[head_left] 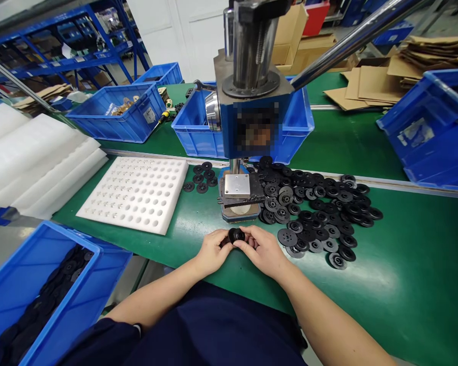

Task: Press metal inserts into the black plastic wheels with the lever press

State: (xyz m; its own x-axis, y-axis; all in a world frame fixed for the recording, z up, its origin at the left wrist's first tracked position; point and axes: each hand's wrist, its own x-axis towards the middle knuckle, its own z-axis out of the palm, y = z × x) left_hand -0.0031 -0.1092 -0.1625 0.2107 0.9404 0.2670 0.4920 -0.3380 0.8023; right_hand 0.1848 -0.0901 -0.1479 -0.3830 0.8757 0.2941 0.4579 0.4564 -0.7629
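Between my hands, just in front of the press, is a small black round part (pixel 235 235), partly covered by fingers. My left hand (pixel 213 250) grips it from the left, and my right hand (pixel 263 249) pinches it from the right. Behind them stands a hand press (pixel 252 91) with a long metal lever and a metal plate (pixel 237 185) on its base. To the right of the press lies a heap of black discs (pixel 320 213) with raised hubs. Several flat black discs (pixel 202 178) lie to its left.
A white foam tray (pixel 168 203) with rows of holes lies at left, some holes holding small clear or shiny pieces. Blue bins (pixel 198 137) stand behind the press. A blue crate (pixel 99 249) of black discs sits low left; another blue bin (pixel 431 132) tilts at right. Cardboard (pixel 377 84) lies behind.
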